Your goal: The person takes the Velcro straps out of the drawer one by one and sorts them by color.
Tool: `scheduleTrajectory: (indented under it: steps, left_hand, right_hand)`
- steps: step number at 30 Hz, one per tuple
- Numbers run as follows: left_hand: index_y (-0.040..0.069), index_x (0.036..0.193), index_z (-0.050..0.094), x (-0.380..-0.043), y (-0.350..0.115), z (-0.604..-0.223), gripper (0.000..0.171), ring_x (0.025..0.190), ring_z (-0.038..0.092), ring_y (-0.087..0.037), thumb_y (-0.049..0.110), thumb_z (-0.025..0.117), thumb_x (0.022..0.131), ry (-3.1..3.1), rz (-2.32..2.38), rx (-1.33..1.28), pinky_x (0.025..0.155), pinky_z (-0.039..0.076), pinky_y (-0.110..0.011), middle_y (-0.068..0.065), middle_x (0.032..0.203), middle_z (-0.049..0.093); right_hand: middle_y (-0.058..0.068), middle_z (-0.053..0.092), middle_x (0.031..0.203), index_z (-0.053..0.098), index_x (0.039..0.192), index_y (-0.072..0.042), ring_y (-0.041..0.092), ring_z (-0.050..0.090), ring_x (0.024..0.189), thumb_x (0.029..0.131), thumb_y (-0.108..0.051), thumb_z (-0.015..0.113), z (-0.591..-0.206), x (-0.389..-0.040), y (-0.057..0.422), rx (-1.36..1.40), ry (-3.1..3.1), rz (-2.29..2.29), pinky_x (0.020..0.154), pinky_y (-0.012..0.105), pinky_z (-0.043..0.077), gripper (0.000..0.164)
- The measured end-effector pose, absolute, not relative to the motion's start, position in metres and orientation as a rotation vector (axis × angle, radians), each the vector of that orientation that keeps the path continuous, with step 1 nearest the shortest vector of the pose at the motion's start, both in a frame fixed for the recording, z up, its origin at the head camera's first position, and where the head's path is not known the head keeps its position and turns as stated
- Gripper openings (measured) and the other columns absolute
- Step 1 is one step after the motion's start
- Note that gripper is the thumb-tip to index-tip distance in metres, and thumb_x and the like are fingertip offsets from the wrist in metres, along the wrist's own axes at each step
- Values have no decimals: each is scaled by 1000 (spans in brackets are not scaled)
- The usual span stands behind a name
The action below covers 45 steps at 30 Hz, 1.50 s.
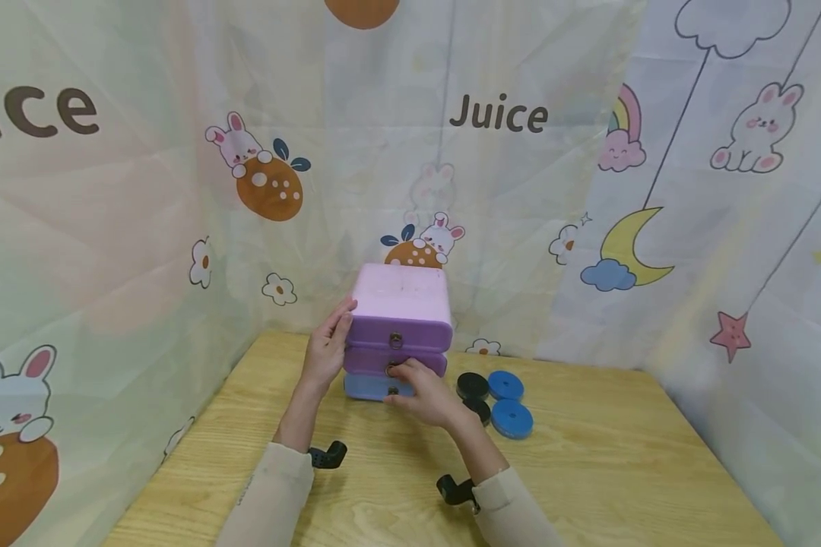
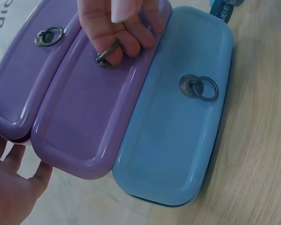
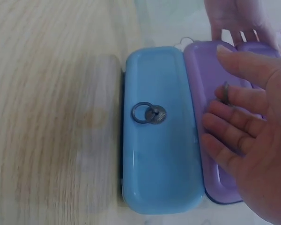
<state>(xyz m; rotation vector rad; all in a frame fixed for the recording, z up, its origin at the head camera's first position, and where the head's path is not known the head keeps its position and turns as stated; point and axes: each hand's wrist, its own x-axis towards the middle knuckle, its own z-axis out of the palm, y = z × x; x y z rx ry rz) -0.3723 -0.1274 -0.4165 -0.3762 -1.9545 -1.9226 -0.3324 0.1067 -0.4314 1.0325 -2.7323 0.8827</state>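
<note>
A small drawer box with a pink top (image 1: 400,292) has two purple drawers, the top drawer (image 1: 366,334) and the middle drawer (image 1: 364,360), above a blue drawer (image 1: 364,385). Each front carries a bronze ring pull. My left hand (image 1: 324,349) rests with extended fingers against the box's left side, near the top. In front of the box, my right hand (image 1: 427,391) has its index finger hooked in the middle drawer's ring pull (image 2: 107,54); its thumb stands apart. Below, the blue drawer's ring pull (image 3: 150,113) hangs free. All three drawers look closed.
Right of the box, two blue discs (image 1: 511,418) and two black discs (image 1: 473,385) lie on the wooden table (image 1: 588,456). Behind and beside the table hangs a printed curtain (image 1: 520,197). Black wrist mounts (image 1: 454,490) jut inward from both wrists.
</note>
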Motion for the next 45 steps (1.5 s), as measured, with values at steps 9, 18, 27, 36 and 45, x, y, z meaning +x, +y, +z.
scheduleTrajectory:
  steps: [9, 18, 27, 36, 45]
  left_hand:
    - [26, 148, 59, -372, -127, -420, 47, 155, 33, -12, 47, 55, 107, -1924, -1949, -394, 126, 31, -39, 13, 164, 42]
    - [26, 148, 60, -371, -128, -420, 49, 155, 34, -12, 50, 55, 105, -1921, -1938, -392, 125, 34, -42, 13, 163, 44]
    - [21, 148, 60, -375, -128, -421, 47, 154, 37, -15, 43, 56, 107, -1907, -1947, -417, 120, 39, -44, 8, 164, 44]
    - [22, 148, 60, -374, -128, -422, 48, 153, 37, -15, 46, 56, 106, -1916, -1948, -403, 119, 41, -44, 11, 163, 44]
    - [22, 148, 60, -374, -128, -422, 48, 153, 38, -15, 45, 56, 106, -1915, -1944, -404, 119, 41, -45, 11, 164, 44]
  right_hand:
    - [8, 64, 136, 61, 144, -9, 25, 62, 123, 99, -32, 74, -435, -331, 116, 1053, -2767, 923, 104, 47, 53, 52]
    - [16, 70, 127, 67, 132, -2, 36, 67, 113, 98, -25, 74, -443, -336, 116, 1196, -2772, 921, 97, 48, 56, 42]
    - [16, 70, 129, 67, 132, -1, 37, 68, 115, 98, -26, 75, -449, -337, 116, 1170, -2831, 909, 99, 48, 57, 43]
    - [12, 66, 141, 63, 141, -3, 31, 61, 132, 99, -35, 72, -460, -336, 112, 1062, -2975, 742, 111, 49, 50, 54]
    - [14, 61, 146, 58, 148, -10, 31, 58, 134, 97, -45, 73, -475, -335, 106, 1030, -3012, 442, 114, 47, 48, 64]
